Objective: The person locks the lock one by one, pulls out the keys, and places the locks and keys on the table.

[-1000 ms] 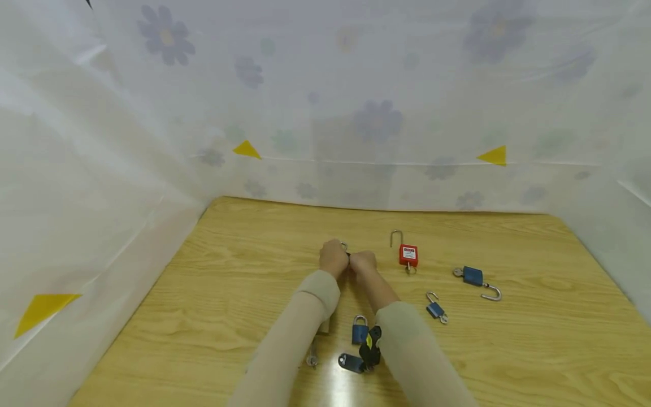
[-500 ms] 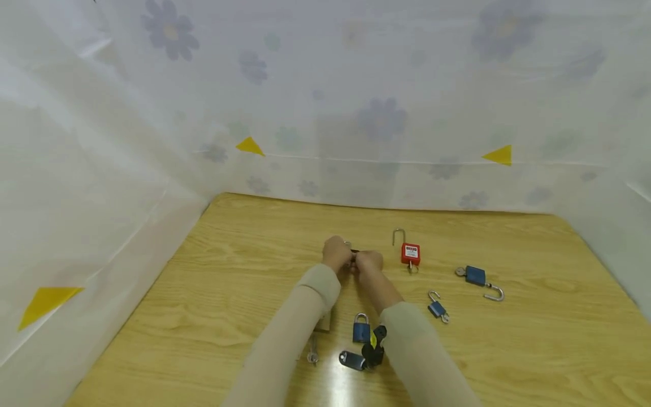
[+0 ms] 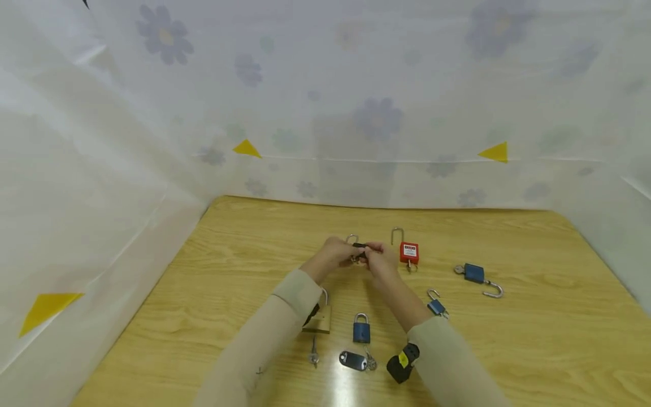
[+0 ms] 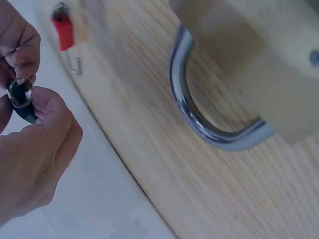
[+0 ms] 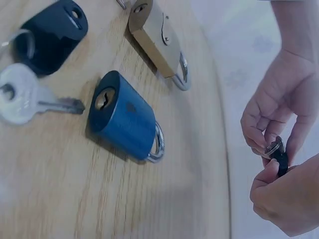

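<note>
Between the two hands, over the far part of the bench (image 3: 244, 249), is a little black tag (image 3: 360, 246) with a metal ring (image 4: 20, 105). The left hand (image 3: 333, 253) and the right hand (image 3: 383, 259) are close together, both pinching this small bundle with their fingertips. Just past the left hand, a silver loop (image 3: 352, 236) pokes up. Fingers hide what is under it, so I can't tell if a hand touches it. The red lock (image 3: 409, 252) is just right of the right hand.

The tag is small, so it might slip and drop if one hand lets go too soon. The right hand might also bump the red lock, since it is so near.

Half a second ago, the hands hid more of the tag. The sleeves (image 3: 300, 297) have moved wider too, so the brass lock (image 3: 320, 321) and the keys (image 3: 370, 362), nearer the person than the hands, show better now.
</note>
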